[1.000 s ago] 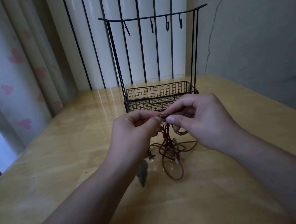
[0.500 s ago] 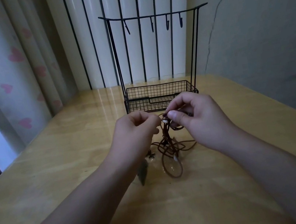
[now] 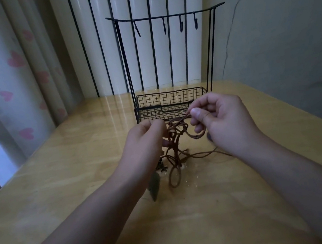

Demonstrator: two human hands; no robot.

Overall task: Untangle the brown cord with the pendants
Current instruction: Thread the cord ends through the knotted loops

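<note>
My fingers pinch the brown cord from both sides, right hand nipping a loop, left hand curled on the tangle. It hangs to the table, a pendant resting there.

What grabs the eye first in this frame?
Dead centre, the left hand and right hand hold a tangled brown cord above the wooden table, its loops trailing down to the surface. A dark leaf-shaped pendant lies beside the left forearm. Behind the hands stands a black wire rack with four empty hooks.
</note>
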